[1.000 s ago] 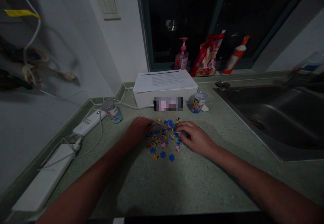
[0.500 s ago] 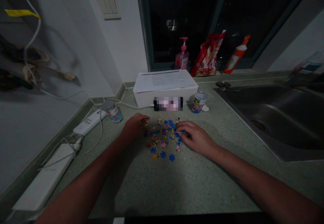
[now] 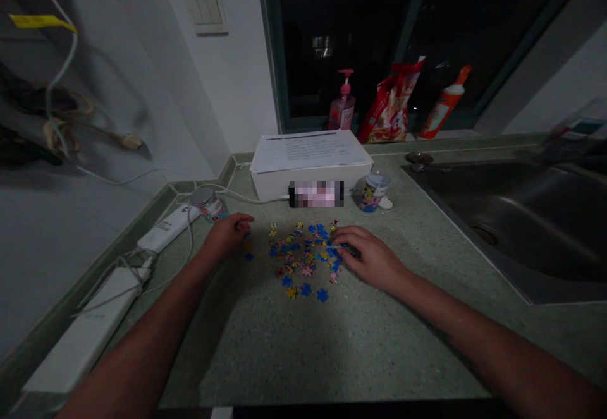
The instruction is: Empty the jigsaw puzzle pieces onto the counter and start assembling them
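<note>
A heap of small jigsaw pieces (image 3: 303, 258), mostly blue with yellow and pink, lies on the speckled green counter (image 3: 332, 343). My left hand (image 3: 227, 234) rests left of the heap, fingers curled and pinched over a piece; a lone blue piece (image 3: 248, 256) lies just below it. My right hand (image 3: 370, 258) sits at the heap's right edge, fingertips curled down onto the pieces there. What either hand grips is too small to make out in the dim light.
A white box (image 3: 310, 163) with a printed sheet stands behind the heap, a small printed tin (image 3: 207, 204) at left and another (image 3: 374, 190) at right. Power strips (image 3: 85, 337) and cables run along the left wall. A steel sink (image 3: 516, 217) lies right. Bottles (image 3: 340, 106) stand on the sill.
My left hand has slid left, away from the heap, toward the left tin, leaving a blue piece apart from the heap. My right hand has barely moved.
</note>
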A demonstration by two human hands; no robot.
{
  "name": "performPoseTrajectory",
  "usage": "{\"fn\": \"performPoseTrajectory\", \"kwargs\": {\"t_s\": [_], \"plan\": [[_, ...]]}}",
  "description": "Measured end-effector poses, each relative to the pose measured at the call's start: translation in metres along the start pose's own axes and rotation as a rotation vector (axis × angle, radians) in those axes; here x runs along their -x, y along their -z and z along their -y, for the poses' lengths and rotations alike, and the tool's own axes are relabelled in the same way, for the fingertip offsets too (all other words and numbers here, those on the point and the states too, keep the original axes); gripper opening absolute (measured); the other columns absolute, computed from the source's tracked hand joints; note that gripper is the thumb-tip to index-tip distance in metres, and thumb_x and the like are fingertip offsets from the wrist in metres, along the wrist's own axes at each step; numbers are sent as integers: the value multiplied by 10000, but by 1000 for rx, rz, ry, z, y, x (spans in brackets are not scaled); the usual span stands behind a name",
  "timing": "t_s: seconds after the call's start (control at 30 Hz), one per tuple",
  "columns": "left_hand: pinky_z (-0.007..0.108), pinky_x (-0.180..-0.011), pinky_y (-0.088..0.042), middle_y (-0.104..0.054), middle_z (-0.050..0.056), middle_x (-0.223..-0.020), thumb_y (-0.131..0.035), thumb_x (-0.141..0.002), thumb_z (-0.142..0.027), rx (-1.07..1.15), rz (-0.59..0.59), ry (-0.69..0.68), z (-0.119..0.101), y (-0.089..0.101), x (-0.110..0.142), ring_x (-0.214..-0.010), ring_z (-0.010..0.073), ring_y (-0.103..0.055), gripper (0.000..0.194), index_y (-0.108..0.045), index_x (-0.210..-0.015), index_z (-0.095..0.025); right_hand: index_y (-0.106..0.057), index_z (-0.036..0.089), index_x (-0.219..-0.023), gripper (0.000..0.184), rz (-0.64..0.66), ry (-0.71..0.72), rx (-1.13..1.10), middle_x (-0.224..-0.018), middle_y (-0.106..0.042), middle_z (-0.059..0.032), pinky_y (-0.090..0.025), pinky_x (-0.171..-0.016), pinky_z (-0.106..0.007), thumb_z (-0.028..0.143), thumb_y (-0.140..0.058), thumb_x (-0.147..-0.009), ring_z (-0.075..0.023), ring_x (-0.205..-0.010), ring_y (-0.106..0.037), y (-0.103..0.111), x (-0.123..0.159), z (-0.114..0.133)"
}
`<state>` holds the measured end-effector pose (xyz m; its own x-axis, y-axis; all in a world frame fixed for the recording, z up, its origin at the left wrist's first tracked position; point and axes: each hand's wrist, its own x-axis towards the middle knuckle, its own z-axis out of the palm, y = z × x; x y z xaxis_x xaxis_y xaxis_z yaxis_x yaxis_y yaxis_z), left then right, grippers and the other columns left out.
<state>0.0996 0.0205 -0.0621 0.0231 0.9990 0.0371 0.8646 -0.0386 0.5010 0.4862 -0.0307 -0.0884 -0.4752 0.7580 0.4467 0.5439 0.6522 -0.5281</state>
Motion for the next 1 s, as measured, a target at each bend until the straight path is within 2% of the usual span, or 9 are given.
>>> {"fn": "performPoseTrajectory", "kwargs": {"t_s": [0.13,0.23,0.33,0.5,0.67,0.87,1.0], "plan": [[354,-854,-571,-828,105,-998,-521,-938,-310,-92,14,-1,1,-1,0,-882,268,-764,431,-803,-1232,-171,-724,253,-1126,173,5,0,6,-1234,-762,-109,-596,-1032,-494,199,-608,-1010,-265,-1188,-719,1,0,0],[375,-942,-573,-829,119,-1092,-522,-949,-268,-133,-10,-39,3,-5,1,-989,279,-766,393,-808,-1205,-183,-725,251,-1125,174,14,-4,11,-1231,-762,-108,-597,-1034,-498,201,-606,-1009,-265,-1185,-718,1,0,1],[419,-1006,-561,-815,134,-1151,-530,-951,-241,-163,-89,-146,0,-14,4,-1087,300,-745,339,-819,-1119,-192,-722,256,-1132,175,12,-1,12,-1230,-760,-105,-597,-1033,-503,203,-605,-1012,-266,-1187,-716,1,0,1],[444,-968,-565,-803,112,-1029,-568,-960,-239,-178,-57,-333,-18,-29,15,-1013,297,-729,265,-826,-1018,-229,-730,271,-1142,194,-6,-3,2,-1226,-763,-93,-594,-1039,-510,195,-614,-1006,-264,-1188,-716,-1,0,0],[461,-905,-569,-756,135,-1000,-694,-955,-377,-287,-91,-273,-36,-37,21,-986,326,-708,214,-819,-984,-206,-730,265,-1133,189,2,0,1,-1223,-763,-95,-600,-1027,-495,184,-624,-999,-264,-1181,-719,-2,0,1],[437,-937,-569,-763,113,-994,-691,-924,-282,-242,-87,-270,-36,-40,19,-995,302,-716,144,-816,-975,-233,-723,256,-1131,173,3,5,9,-1227,-762,-100,-595,-1038,-497,193,-619,-1008,-266,-1191,-715,-3,-1,1],[475,-963,-568,-766,109,-974,-696,-879,-247,-132,-83,-303,-31,-41,16,-988,308,-712,118,-800,-934,-236,-726,269,-1133,181,1,-2,5,-1231,-762,-91,-597,-1037,-485,190,-625,-1004,-256,-1186,-719,-2,-1,2]]}}
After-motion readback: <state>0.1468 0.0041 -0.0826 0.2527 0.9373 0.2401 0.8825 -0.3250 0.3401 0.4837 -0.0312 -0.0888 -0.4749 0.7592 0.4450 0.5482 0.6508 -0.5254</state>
